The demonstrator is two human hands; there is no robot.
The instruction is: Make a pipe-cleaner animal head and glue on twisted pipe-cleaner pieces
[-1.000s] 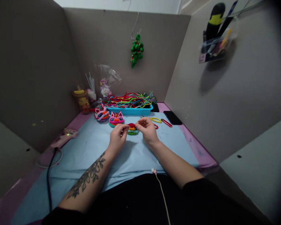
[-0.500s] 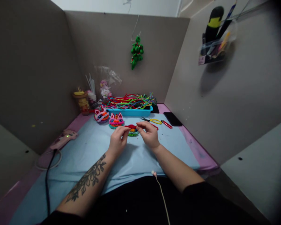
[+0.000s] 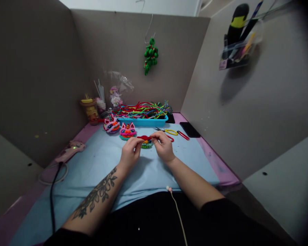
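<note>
No lettering can be read; the brown cup (image 3: 87, 105) bears markings (image 3: 92, 114) too small to tell.

The red strip (image 3: 144, 137) partly hides the multicoloured piece (image 3: 147, 145) behind it.

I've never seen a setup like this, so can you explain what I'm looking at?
There's no machine, just someone working bare-handed. The view comes from a camera worn on that person's head, facing forward and down. The left hand and right hand pinch a small red piece between them; whether it joins the multicoloured piece just behind, I can't tell. On the light blue cloth lie two figures with pink ears and a yellow-handled tool. Beyond is a blue tray of coloured strands; to the right, a phone-like black slab.
</note>
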